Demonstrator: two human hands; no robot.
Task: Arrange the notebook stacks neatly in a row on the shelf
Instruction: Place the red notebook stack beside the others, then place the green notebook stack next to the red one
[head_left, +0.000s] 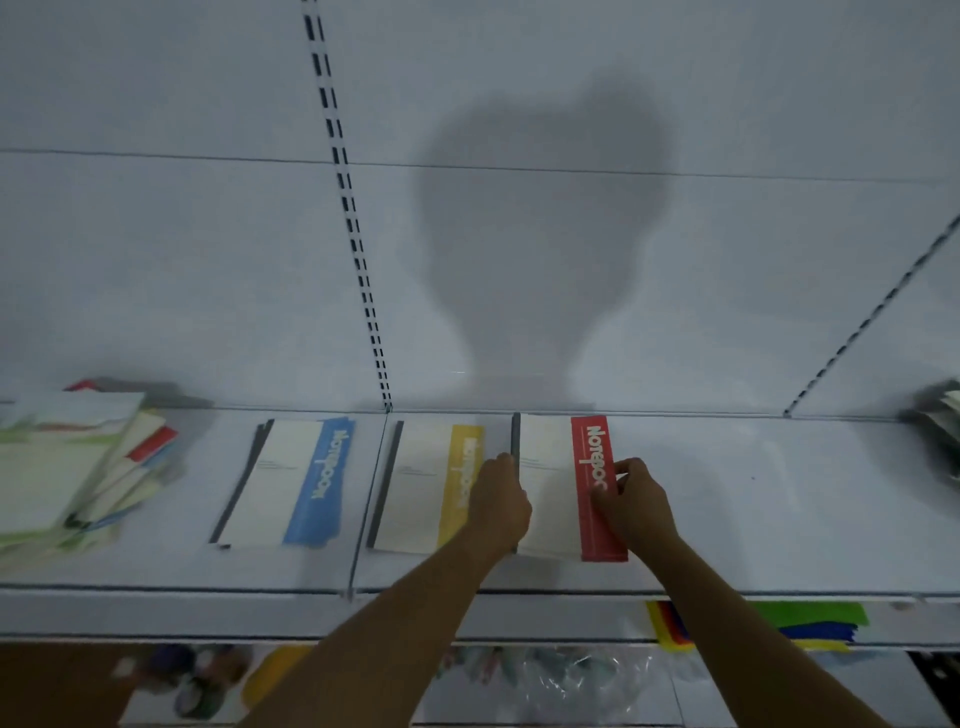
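From the head view, the red-striped notebook stack (566, 488) lies flat on the white shelf (727, 519), bracketed by both hands: the left hand (501, 499) presses against its dark spine edge and the right hand (636, 501) pinches its red outer edge with curled fingers, apparently to square it up. Left of the red stack, just beside it, sits the yellow-striped stack (426, 488), then the blue-striped stack (291, 483), then a slumped, fanned pile (72, 467). The covers look like thin, smooth card with dark bound spines.
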